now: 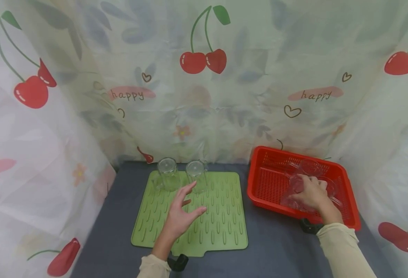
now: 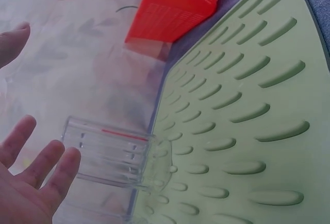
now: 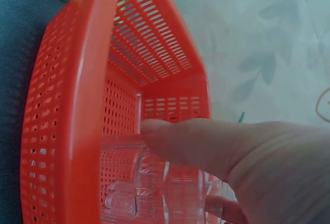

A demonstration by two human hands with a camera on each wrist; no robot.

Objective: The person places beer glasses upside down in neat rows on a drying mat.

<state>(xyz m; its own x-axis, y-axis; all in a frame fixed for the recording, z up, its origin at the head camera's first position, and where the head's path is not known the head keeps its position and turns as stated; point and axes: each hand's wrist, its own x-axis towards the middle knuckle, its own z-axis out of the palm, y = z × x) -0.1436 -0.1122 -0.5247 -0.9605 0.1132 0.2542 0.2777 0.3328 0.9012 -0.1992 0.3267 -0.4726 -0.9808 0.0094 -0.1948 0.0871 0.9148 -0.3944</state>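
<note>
My right hand [image 1: 313, 195] reaches into the red basket [image 1: 297, 155] and grips a clear glass mug [image 1: 290, 199]. In the right wrist view the thumb lies along the mug's side, and the other fingers are mostly hidden behind the glass. More clear glass mugs [image 1: 309, 166] sit beside it in the basket. My left hand [image 1: 179, 216] hovers over the green drying mat [image 1: 221, 220], fingers spread and holding nothing. Two glass mugs stand upside down at the mat's back edge, a left one [image 1: 168, 175] and a right one [image 1: 197, 173], the latter just beyond my left fingertips.
A dark grey tabletop [image 1: 270, 239] lies under the mat and basket. Cherry-printed curtain sheeting [image 1: 204, 116] encloses the back and both sides. The basket's raised walls surround the mugs, and a strip of tabletop separates it from the mat.
</note>
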